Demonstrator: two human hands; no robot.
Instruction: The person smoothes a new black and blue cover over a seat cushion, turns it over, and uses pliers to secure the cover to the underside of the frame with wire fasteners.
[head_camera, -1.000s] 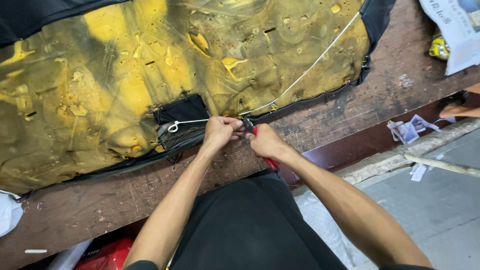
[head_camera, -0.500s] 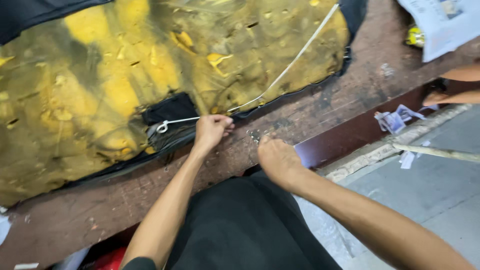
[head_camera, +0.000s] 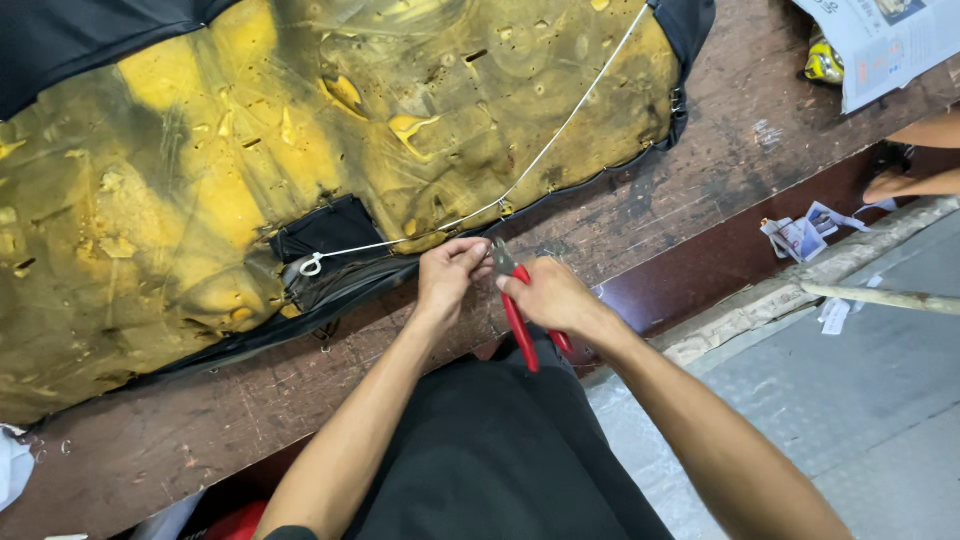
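Note:
A large yellow foam cushion (head_camera: 300, 130) with a black fabric edge lies on a worn wooden bench (head_camera: 700, 160). A thin white wire (head_camera: 560, 130) runs across the foam down to its near edge, ending in a small loop (head_camera: 311, 265) beside a black patch (head_camera: 328, 228). My left hand (head_camera: 448, 272) pinches the black edge and the wire at the cushion's near rim. My right hand (head_camera: 545, 295) grips red-handled pliers (head_camera: 522, 318), their jaws right beside my left fingers at the rim.
A folded newspaper (head_camera: 880, 45) and a small yellow object (head_camera: 824, 62) lie at the bench's far right. Another person's arm (head_camera: 915, 158) shows at the right edge. Paper scraps (head_camera: 805, 235) and a stick (head_camera: 880, 298) lie on the grey floor below.
My right hand, which had dropped back from the cushion half a second ago, has come up again with the red pliers to the rim. My left hand stayed at the edge.

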